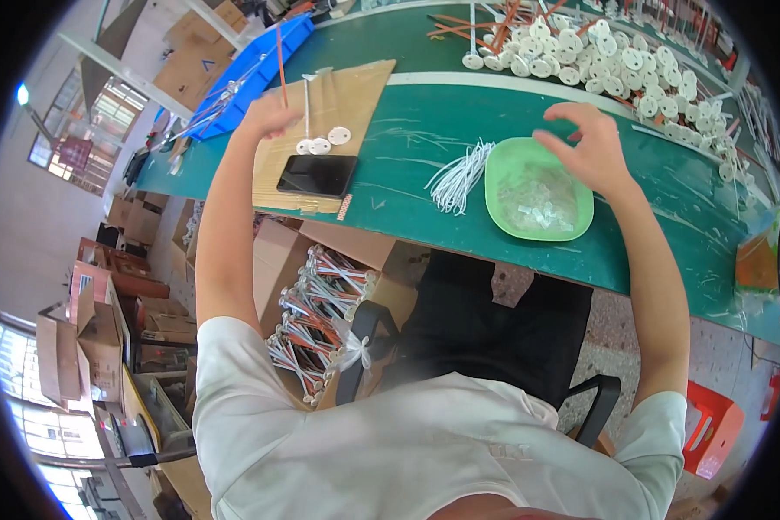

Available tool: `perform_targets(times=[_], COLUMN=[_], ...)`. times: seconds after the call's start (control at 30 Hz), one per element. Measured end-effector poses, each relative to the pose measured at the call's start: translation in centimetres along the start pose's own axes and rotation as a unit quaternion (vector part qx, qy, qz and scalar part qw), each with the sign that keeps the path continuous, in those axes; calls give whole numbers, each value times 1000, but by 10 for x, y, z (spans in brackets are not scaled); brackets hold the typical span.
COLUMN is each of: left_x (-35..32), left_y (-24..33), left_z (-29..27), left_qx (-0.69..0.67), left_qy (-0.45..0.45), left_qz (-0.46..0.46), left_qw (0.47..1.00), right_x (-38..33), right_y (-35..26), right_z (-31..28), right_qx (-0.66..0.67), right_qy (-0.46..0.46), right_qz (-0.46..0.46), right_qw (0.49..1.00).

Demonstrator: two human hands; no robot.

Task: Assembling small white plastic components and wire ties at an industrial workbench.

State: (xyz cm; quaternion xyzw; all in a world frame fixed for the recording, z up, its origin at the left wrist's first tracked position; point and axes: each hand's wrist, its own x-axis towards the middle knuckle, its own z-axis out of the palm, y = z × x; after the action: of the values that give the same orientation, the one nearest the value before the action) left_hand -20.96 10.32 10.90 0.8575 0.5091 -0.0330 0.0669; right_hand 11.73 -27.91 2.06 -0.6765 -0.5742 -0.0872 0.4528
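Fingers of my left hand (pixel 269 117): closed, as I read them from here, on the lower end of one brown strip (pixel 281 61), above the cardboard sheet (pixel 355 100) toward the tabletop's (pixel 399 186) left end. Fingers of my right hand (pixel 596 147): parted, thumb clear of forefinger, at the upper right rim of the green bowl (pixel 497 208), by the near edge. Brown strip: I judge it light, slim, fairly stiff, apt to bend before breaking; best pinched near one end. On the sheet: white discs (pixel 339 136), white rod (pixel 307 108), black phone (pixel 318 176). Containers: green bowl, small clear pieces, probably slippery plastic; blue tray (pixel 296 35), far left corner, thin rods; open carton (pixel 273 256), below the near edge, many disc-ended strips. Left of the bowl: white cords (pixel 461 178). Toward the far right corner: heaped disc-ended pieces (pixel 615 61).
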Motion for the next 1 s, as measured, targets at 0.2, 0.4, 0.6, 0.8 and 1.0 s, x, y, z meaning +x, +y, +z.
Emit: perform_targets(times=[0.2,0.4,0.6,0.8,1.0], left_x=[31,35,4,27,7], left_y=[-75,-35,150,215,211], left_z=[28,29,56,135,127], left_qx=[-18,224,-253,-381,-412], left_qy=[-63,120,304,299,281], left_qz=[-45,67,235,265,308], left_qw=[997,965,888,834,810], right_x=[4,5,2,12,87], right_y=[12,15,10,-4,-29], right_z=[3,1,9,0,2], right_qx=[-54,-23,-67,-95,-180], right_qy=[-163,-43,-37,40,-79], right_qz=[67,116,111,10,3], right_qw=[983,992,991,995,981])
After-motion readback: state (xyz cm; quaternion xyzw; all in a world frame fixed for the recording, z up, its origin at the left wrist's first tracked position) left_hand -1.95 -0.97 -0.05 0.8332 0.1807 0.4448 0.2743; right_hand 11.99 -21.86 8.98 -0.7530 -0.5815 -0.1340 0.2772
